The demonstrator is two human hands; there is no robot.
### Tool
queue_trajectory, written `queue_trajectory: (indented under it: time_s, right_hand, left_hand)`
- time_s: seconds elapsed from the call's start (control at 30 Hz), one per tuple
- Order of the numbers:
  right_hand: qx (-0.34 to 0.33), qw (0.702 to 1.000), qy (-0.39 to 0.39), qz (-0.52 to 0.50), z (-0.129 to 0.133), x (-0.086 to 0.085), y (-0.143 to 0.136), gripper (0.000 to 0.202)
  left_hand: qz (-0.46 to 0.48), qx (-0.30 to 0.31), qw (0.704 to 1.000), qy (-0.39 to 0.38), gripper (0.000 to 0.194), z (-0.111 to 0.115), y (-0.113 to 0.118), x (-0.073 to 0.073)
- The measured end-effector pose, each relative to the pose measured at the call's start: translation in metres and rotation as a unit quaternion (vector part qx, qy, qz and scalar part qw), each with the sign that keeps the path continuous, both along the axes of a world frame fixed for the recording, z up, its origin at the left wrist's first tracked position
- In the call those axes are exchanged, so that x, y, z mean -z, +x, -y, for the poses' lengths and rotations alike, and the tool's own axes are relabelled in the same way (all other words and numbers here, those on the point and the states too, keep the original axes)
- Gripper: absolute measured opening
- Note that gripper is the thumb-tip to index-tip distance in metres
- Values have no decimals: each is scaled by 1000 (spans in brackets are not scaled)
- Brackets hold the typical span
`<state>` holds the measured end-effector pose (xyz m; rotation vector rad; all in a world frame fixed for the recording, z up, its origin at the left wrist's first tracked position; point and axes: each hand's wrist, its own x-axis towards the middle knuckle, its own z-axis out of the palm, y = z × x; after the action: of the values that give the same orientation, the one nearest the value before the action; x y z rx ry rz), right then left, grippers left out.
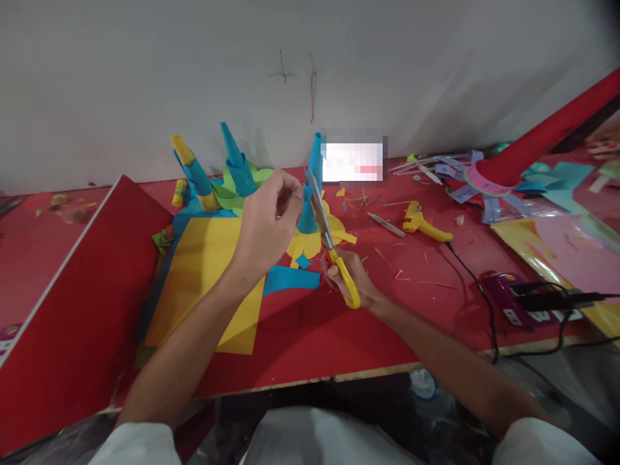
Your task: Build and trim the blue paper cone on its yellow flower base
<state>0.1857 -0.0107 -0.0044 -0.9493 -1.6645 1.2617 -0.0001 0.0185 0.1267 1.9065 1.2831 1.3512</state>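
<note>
My left hand [268, 223] is raised over the table with thumb and fingers pinched together. Whatever sits at its fingertips is too small to make out against the blue paper behind. In my right hand [356, 278] are scissors [321, 216] with yellow handles, their blades pointing up close to the left fingertips. Behind the blades stands a blue paper cone [307, 221] on yellow paper petals [336, 226]. A small blue paper scrap [303, 261] and a curved blue paper strip [293, 279] lie below the hands. Yellow paper sheets [203, 278] are under my left forearm.
Other paper cones [238, 173] stand back left, near a glue stick [179, 192]. To the right are a marker [386, 225], a yellow glue gun [426, 225] and a purple power strip [508, 300]. A red board [72, 303] leans left; a red cone [508, 158] lies right.
</note>
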Motion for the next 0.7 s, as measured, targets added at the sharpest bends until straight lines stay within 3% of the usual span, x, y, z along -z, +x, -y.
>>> queue_trajectory:
  time_s: [0.5,0.7]
  right_hand:
    - [15,999,-2,35,1,-6,1,71]
    - [27,998,-21,53,-1,2,1,67]
  left_hand:
    - [19,-19,999,32,23,-4,-5,1]
    - [12,-20,999,41,20,-6,-10,0]
